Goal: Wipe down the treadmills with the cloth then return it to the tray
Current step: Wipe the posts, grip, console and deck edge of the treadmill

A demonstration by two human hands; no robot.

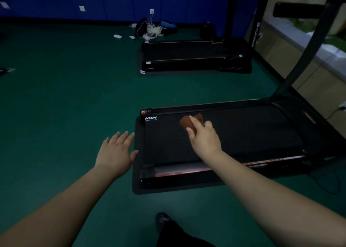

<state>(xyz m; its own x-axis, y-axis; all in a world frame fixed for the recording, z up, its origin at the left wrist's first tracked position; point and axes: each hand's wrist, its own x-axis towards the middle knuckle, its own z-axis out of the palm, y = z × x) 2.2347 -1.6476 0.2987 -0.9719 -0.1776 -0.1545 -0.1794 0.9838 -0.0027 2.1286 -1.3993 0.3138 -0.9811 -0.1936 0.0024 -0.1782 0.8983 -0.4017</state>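
Left hand [116,153] spreads flat, empty; right hand [203,136] grips cloth [187,122] on treadmill [243,130].

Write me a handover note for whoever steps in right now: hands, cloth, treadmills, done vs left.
Right hand: grips the bunched brown cloth on the belt of the near treadmill, toward its rear end.
Left hand: open, fingers spread, holding nothing, beside the black mat under that treadmill.
Far treadmill: stands by the blue wall.
Done: cloth is in hand and on the near belt; how much is wiped cannot be told.
Left: finish the near one, wipe the far one, return the cloth to the tray, which is not in view.
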